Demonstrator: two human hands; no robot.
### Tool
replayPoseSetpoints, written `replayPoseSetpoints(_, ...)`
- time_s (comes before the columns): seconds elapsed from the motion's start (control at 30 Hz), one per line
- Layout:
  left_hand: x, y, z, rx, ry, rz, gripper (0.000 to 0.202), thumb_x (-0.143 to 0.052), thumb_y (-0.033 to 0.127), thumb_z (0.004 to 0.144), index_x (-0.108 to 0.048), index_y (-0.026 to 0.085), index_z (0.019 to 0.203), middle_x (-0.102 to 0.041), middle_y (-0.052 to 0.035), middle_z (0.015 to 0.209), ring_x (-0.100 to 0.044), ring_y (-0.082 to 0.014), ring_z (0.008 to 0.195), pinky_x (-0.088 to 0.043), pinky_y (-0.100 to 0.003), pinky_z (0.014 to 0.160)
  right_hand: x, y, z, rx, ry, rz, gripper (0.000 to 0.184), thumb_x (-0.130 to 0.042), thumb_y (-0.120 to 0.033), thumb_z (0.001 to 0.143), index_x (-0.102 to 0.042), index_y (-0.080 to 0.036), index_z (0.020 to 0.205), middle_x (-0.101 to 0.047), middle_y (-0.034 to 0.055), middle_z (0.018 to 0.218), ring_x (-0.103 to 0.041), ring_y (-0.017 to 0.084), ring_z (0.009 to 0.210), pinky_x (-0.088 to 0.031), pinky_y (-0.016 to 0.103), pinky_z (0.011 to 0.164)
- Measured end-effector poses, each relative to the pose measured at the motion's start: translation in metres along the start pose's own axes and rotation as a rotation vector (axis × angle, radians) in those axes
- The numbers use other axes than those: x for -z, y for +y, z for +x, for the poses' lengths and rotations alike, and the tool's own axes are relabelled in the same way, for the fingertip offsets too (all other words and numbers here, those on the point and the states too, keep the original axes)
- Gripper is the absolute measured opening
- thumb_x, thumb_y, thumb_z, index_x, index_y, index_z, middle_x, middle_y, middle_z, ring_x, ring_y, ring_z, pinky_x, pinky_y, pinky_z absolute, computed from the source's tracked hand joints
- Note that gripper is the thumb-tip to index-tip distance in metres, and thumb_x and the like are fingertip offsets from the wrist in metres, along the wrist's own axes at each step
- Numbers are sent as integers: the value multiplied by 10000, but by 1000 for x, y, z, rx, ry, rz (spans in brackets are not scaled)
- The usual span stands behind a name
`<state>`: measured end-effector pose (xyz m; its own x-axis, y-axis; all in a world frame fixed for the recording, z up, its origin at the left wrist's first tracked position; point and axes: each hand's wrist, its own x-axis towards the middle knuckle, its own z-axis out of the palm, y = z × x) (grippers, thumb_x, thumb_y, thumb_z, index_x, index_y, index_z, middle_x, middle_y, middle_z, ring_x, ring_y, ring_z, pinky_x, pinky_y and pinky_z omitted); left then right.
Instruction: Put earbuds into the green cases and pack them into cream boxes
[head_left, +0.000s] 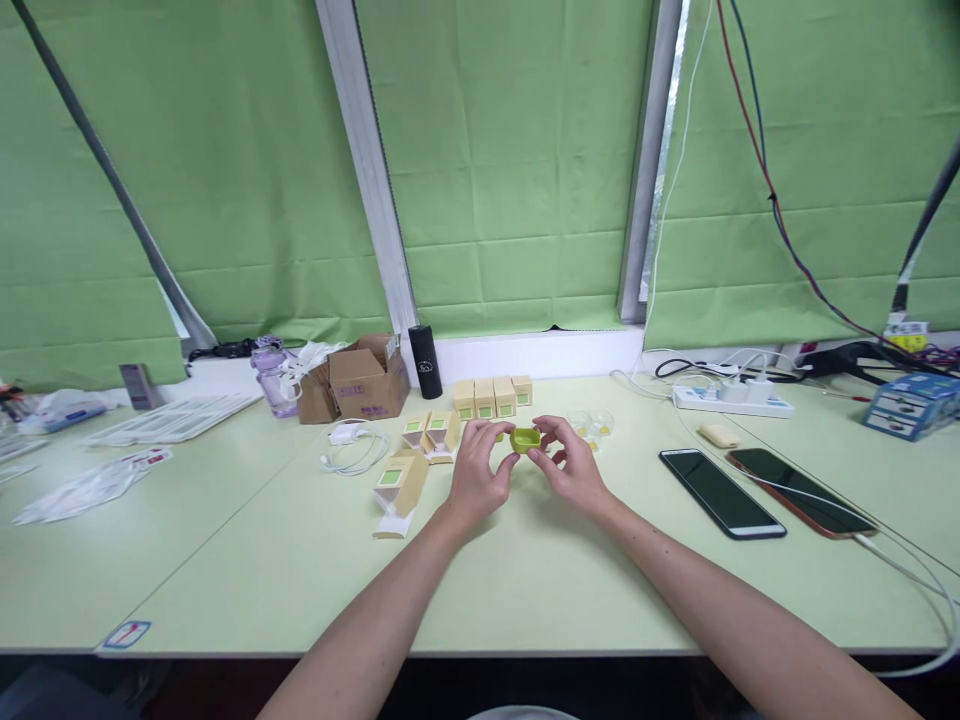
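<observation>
Both my hands meet over the middle of the pale green table [300,560]. My left hand [478,472] and my right hand [571,462] pinch a small green case [525,438] between their fingertips, holding it a little above the tabletop. Just behind the case stands a row of several small closed tan boxes with green labels [492,396]. To the left lie open tan boxes [431,433], and another open one [400,485] lies nearer me. Small clear plastic trays [592,424] sit right of the case.
A cardboard box [361,380], a black cylinder [425,361], a purple bottle [271,378] and a white cable [352,447] stand at the back left. Two phones [757,490], a power strip [731,399] and a blue box [909,404] lie to the right. Plastic bags [82,485] lie far left.
</observation>
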<state>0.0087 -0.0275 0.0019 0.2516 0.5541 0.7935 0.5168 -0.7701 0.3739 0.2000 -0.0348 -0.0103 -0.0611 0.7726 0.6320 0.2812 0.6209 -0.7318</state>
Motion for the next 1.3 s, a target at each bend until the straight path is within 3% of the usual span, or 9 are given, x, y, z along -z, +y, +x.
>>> replayPoseSetpoints(0.3,-3,0,1,106,50,-58,305,-690,174,904,-655,244,1199,-663,-69,1095,-658,-239,1060,-548,-434,965,1,-2,0,-4,-19,2,380,-583,-445,984,-530,-255,1308,-694,89,1091,-676,219,912,-535,275,591)
replayPoseSetpoints(0.67,-5,-4,3,228,47,-62,173,-669,307,946,-692,200,1080,-705,-82,1011,-700,-218,936,-547,-379,826,-1,8,0,22,-25,-59,523,-677,-262,865,-515,-289,1361,-623,54,1083,-618,200,867,-549,287,596)
replayPoseSetpoints(1.07,-7,-6,2,255,-2,-9,215,-626,399,973,-707,200,965,-732,-82,950,-678,-222,883,-536,-381,797,-3,9,0,69,-26,-55,400,-665,-231,868,-581,-289,1254,-593,74,1162,-615,220,949,-556,304,616)
replayPoseSetpoints(1.3,-4,-5,2,230,-42,-48,284,-507,367,1037,-678,213,871,-731,-48,853,-657,-225,883,-511,-376,795,-1,4,0,10,-22,14,357,-667,-281,885,-588,-274,1233,-601,83,1215,-611,230,1024,-560,299,655)
